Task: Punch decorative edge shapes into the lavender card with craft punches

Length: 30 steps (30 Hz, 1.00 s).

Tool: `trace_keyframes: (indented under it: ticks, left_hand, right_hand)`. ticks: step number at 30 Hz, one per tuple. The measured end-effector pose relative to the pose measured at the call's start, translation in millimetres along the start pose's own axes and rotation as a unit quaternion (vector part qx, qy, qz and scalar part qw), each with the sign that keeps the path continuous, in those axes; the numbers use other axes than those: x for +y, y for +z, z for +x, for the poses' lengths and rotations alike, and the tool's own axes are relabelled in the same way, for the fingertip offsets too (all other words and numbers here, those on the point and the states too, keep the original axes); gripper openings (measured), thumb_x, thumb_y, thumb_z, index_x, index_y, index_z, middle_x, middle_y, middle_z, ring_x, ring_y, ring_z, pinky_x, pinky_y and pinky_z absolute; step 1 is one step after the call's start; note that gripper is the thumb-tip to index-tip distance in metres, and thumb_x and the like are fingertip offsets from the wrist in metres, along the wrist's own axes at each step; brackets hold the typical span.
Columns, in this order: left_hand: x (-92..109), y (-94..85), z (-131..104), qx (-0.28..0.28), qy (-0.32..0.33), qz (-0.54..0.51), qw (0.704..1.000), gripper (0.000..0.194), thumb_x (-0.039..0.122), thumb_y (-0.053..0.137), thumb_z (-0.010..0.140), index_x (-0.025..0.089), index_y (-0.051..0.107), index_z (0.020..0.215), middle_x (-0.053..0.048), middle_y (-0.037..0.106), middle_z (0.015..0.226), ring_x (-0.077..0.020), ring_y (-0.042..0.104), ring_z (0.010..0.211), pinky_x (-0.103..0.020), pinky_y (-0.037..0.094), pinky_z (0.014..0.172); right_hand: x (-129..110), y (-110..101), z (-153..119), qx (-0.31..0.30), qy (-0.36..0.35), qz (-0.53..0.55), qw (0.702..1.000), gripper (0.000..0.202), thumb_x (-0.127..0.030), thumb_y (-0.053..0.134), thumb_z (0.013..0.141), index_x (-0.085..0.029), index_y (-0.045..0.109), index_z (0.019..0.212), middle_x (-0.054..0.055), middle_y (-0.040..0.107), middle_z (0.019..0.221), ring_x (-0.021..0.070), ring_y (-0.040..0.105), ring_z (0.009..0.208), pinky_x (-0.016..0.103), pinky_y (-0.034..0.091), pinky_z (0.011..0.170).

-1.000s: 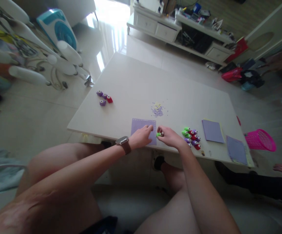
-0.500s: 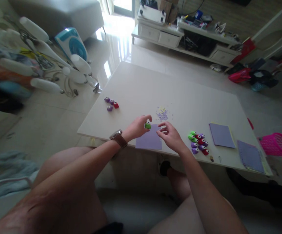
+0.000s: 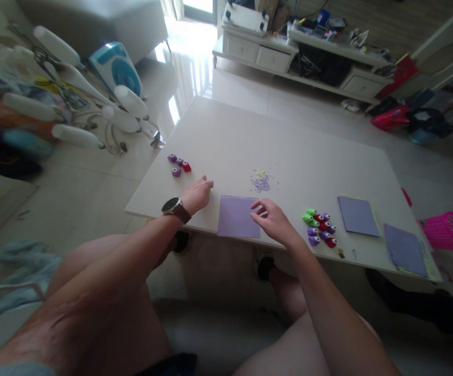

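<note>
My left hand, with a watch on the wrist, is closed around a green hole punch, of which only a sliver shows. It is over the table to the left of a purple sheet. My right hand hovers at the sheet's right edge, fingers apart and curved, holding nothing visible. Small holes run along the sheet's top edge. Beyond it lies a pile of purple and yellow paper bits. Purple and red punches stand at the left; several green, red and purple punches are grouped at the right.
A purple stack of sheets and another stack with punched edges lie at the right of the white table. Two tiny items sit by the front edge. A pink basket stands past the right end.
My left hand has moved left with the green punch, away from the purple sheet, uncovering its top left corner. My right hand has stayed nearly still.
</note>
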<state>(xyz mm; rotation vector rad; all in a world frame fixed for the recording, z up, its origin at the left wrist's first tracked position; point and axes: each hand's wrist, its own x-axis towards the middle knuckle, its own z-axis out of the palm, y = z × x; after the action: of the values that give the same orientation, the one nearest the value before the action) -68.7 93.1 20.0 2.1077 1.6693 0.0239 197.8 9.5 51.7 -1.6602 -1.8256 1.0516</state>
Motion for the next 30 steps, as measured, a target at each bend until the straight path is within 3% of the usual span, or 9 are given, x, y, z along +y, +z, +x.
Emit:
trace_keyframes:
  ticks: [5,7,12,19,24,27,30]
  left_hand:
    - [10,-6.2,-5,0.006,-0.006,0.026,1.000,0.047,0.017,0.050,0.093,0.017,0.062,0.138,-0.017,0.058,0.139,-0.0253,0.070,0.101,-0.038,0.055,0.097]
    - [16,-5.4,-6,0.007,-0.004,0.021,1.000,0.041,0.022,0.052,0.094,0.017,0.063,0.133,-0.017,0.062,0.136,-0.0264,0.070,0.104,-0.039,0.055,0.097]
    - [22,3.6,-4,-0.053,-0.021,0.031,0.998,0.032,0.030,0.050,0.098,0.014,0.069,0.119,-0.018,0.070,0.123,-0.0294,0.068,0.115,-0.037,0.055,0.099]
    - [7,-5.6,6,-0.026,-0.101,0.056,0.993,0.048,0.038,0.049,0.098,0.006,0.065,0.130,-0.026,0.060,0.141,-0.0369,0.059,0.133,-0.043,0.050,0.110]
    - [-2,-11.5,9,0.000,-0.157,0.050,0.986,0.065,0.044,0.052,0.097,0.003,0.049,0.148,-0.030,0.050,0.154,-0.0410,0.047,0.145,-0.048,0.045,0.115]
    - [-1,-8.6,9,-0.003,-0.156,0.057,0.986,0.066,0.046,0.052,0.098,0.005,0.048,0.149,-0.030,0.054,0.150,-0.0416,0.048,0.143,-0.049,0.045,0.114]
    - [8,-0.2,8,-0.009,-0.112,0.061,0.992,0.057,0.046,0.051,0.098,0.010,0.055,0.142,-0.026,0.058,0.144,-0.0397,0.052,0.138,-0.048,0.047,0.111]
  right_hand:
    - [-5,0,-1,-0.009,0.002,-0.019,1.000,0.007,-0.021,0.064,0.089,-0.021,0.065,0.095,0.006,0.069,0.106,0.0164,0.068,0.085,0.031,0.057,0.079]
    - [-6,1,-1,-0.014,0.001,-0.025,1.000,0.006,-0.020,0.064,0.089,-0.020,0.065,0.096,0.006,0.069,0.107,0.0167,0.069,0.086,0.030,0.057,0.079]
    - [-3,4,0,-0.029,-0.007,-0.021,0.999,0.006,-0.018,0.064,0.090,-0.020,0.065,0.095,0.006,0.067,0.107,0.0167,0.069,0.088,0.030,0.057,0.080]
    - [1,6,0,-0.040,-0.011,-0.028,0.999,0.006,-0.017,0.065,0.091,-0.020,0.065,0.096,0.006,0.067,0.107,0.0168,0.070,0.090,0.031,0.057,0.084]
    - [-3,3,-3,-0.048,-0.006,-0.043,0.998,0.007,-0.017,0.065,0.092,-0.020,0.066,0.098,0.006,0.070,0.107,0.0171,0.070,0.090,0.031,0.055,0.084]
    - [-3,1,-5,-0.053,-0.006,-0.074,0.996,0.008,-0.018,0.065,0.093,-0.020,0.067,0.100,0.006,0.071,0.108,0.0176,0.070,0.092,0.031,0.054,0.086]
    - [2,-4,-5,-0.062,0.001,-0.153,0.986,0.011,-0.021,0.064,0.094,-0.020,0.068,0.105,0.008,0.073,0.113,0.0208,0.069,0.099,0.033,0.052,0.090]
